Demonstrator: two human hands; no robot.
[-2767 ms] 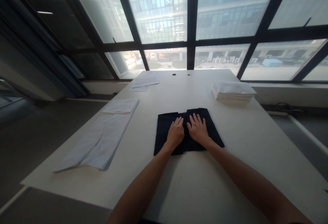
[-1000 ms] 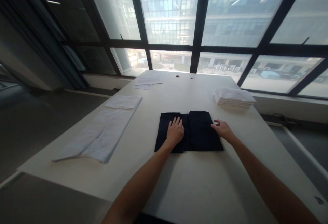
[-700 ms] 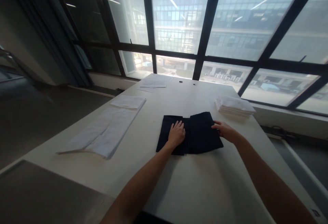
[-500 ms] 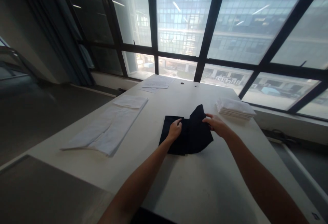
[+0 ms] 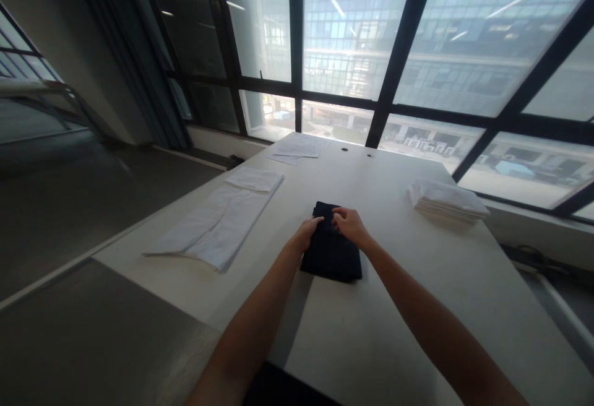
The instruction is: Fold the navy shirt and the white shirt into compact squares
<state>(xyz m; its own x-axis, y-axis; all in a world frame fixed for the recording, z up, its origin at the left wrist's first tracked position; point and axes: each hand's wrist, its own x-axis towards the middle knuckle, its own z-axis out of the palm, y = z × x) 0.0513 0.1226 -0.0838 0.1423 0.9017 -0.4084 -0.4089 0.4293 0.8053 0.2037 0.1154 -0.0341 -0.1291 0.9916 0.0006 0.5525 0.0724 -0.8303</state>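
Observation:
A folded black cloth [image 5: 331, 256] lies on the white table in front of me, now a compact upright rectangle with its layers stacked. My left hand [image 5: 307, 233] is closed on its left edge, the thumb on top and the other fingers mostly hidden along the side. From the right, my right hand [image 5: 349, 223] reaches over the upper part of the cloth, its fingers bent and pinched against the fabric. Whether a layer is between those fingertips is hard to make out.
On the white table [image 5: 371, 325], a white folded cloth [image 5: 236, 211] lies spread to the left. A stack of folded white cloths [image 5: 448, 200] sits near the right edge. Sheets of paper [image 5: 296, 146] are at the far end, before large windows. A grey surface [image 5: 139, 338] adjoins at lower left.
The right part of the black cloth has been folded over to the left, making it narrower. My right hand has moved left with it, close to my left hand. The view has shifted slightly left.

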